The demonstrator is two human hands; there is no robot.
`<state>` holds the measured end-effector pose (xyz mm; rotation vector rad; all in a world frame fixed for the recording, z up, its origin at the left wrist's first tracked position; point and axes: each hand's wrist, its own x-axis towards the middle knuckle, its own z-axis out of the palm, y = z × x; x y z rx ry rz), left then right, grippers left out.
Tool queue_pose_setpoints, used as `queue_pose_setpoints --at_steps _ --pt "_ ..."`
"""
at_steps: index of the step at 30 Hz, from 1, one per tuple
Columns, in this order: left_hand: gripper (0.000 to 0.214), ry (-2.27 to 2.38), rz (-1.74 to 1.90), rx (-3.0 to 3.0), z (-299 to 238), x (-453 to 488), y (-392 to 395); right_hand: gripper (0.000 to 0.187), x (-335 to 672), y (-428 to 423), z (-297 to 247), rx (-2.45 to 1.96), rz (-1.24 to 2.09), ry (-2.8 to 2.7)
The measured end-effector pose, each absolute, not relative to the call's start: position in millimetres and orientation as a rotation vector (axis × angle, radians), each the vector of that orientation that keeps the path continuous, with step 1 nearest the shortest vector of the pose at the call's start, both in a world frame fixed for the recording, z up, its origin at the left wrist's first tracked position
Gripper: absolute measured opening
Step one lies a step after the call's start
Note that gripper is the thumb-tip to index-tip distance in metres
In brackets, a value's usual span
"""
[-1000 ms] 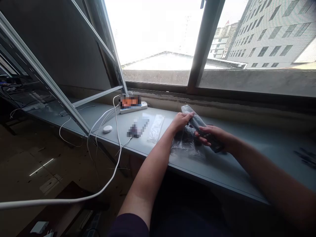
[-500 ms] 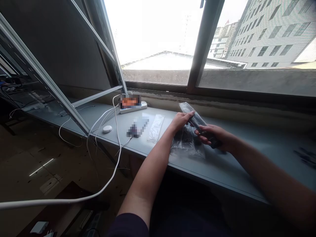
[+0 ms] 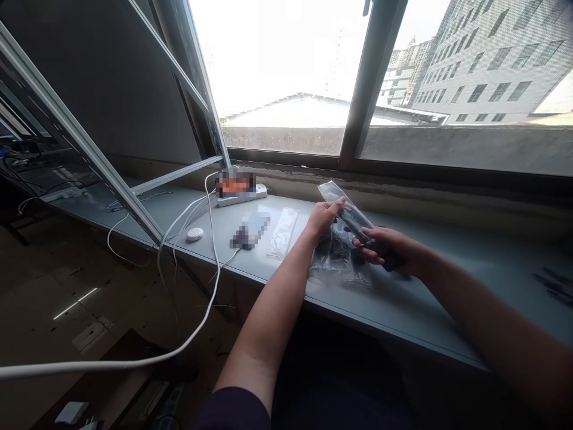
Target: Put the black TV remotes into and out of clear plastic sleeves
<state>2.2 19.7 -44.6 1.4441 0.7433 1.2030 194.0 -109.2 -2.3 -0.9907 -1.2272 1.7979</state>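
Both hands hold one long clear plastic bag (image 3: 356,216) with something dark inside, tilted above the table. My left hand (image 3: 326,217) pinches its upper part, near the pale end. Around the lower, dark end, my right hand (image 3: 385,243) is closed, thumb on top. Beneath them lie several clear bags (image 3: 338,260) with dark contents, partly hidden by the hands. A flat clear bag with white contents (image 3: 283,233) rests left of that pile. What the dark contents are, I cannot make out.
White cables (image 3: 215,263) loop over the table edge (image 3: 403,325). A power strip (image 3: 242,195), a round white puck (image 3: 194,234) and a blurred-out item (image 3: 249,232) sit on the left. Metal frame bars (image 3: 102,158) stand there too. Dark objects (image 3: 555,283) lie far right.
My left hand has slid slightly left along with the bag's upper end, and more of the clear plastic shows between the hands. The right hand stays nearly in place.
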Motion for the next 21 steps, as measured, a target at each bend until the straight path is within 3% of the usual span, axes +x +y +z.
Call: queue_pose_setpoints --at_steps 21 --pt "0.07 0.616 0.916 1.526 -44.6 -0.7 15.6 0.037 196.5 -107.6 -4.6 -1.008 1.79 -1.263"
